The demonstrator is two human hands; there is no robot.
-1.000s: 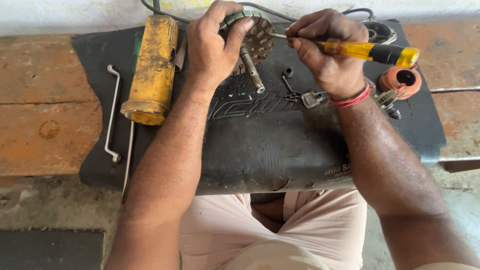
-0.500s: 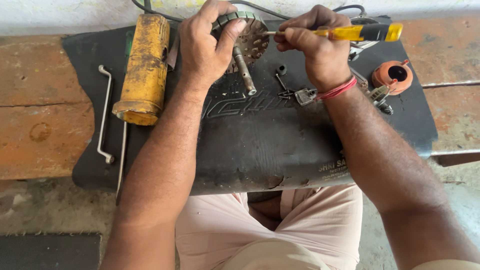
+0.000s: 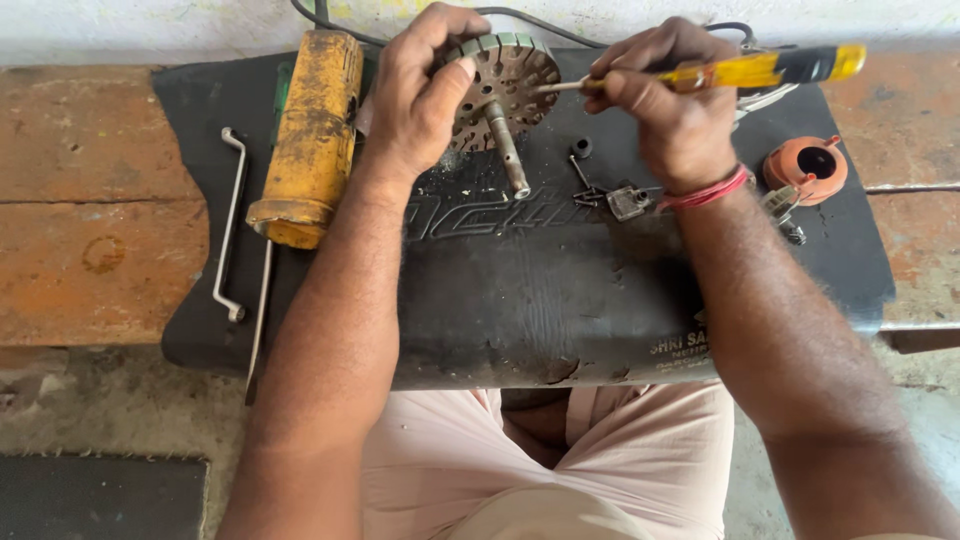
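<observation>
Rotor [image 3: 500, 90]: round metal disc full of small holes, with a steel shaft sticking out toward the camera; it's held tilted up off the black rubber mat [image 3: 520, 290], near the mat's far edge.
Left hand [image 3: 420, 95]: wrapped around the disc's left rim, fingers curled over the top, thumb pressed on the face.
Right hand [image 3: 665, 100]: closed tight around a yellow-handled screwdriver [image 3: 745, 70], fist just right of the disc.
Screwdriver tip: laid almost level, touching the disc's right side.
Yellow cylinder [image 3: 310, 135]: beat-up housing lying on the mat, just left of the left wrist.
Bent rod [image 3: 230, 225]: thin metal, at the mat's left edge.
Orange cap [image 3: 805, 170]: small round part, right side of the mat.
Small bits [image 3: 610, 195]: loose hardware under the right wrist, too small to tell apart.
</observation>
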